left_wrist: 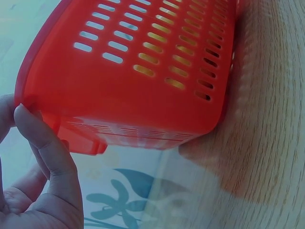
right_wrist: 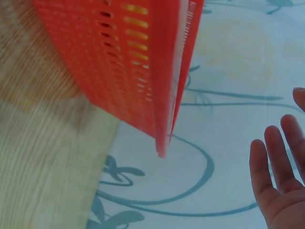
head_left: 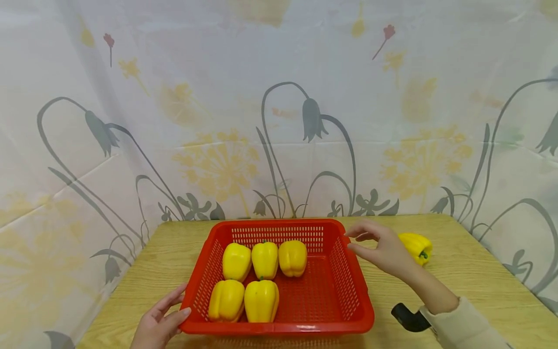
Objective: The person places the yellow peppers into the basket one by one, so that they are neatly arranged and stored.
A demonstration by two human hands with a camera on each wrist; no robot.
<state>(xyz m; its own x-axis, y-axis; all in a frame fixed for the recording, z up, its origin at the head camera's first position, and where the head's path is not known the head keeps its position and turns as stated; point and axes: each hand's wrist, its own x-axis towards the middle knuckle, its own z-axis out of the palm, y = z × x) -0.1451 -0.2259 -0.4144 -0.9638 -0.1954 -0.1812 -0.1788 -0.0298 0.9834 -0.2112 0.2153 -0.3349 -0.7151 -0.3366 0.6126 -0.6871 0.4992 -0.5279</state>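
A red plastic basket (head_left: pixel 279 328) with slotted walls holds several yellow bell peppers (head_left: pixel 261 298), grouped in its left and middle part. My left hand (head_left: pixel 159 317) pinches the rim at the basket's left side, thumb on one face and fingers on the other; the left wrist view shows the thumb (left_wrist: pixel 45 138) against the rim. Beside the right rim, my right hand (head_left: pixel 381 247) is raised with loosely bent fingers and nothing in them. In the right wrist view its fingers (right_wrist: pixel 276 157) stand apart from the basket wall (right_wrist: pixel 109 62).
One more yellow bell pepper (head_left: pixel 414 245) lies on the wooden table (head_left: pixel 471 281), behind the right hand. A curved black piece (head_left: pixel 410 319) sits by the right sleeve. A flower-patterned cloth (head_left: pixel 279 121) hangs behind the table and along its sides.
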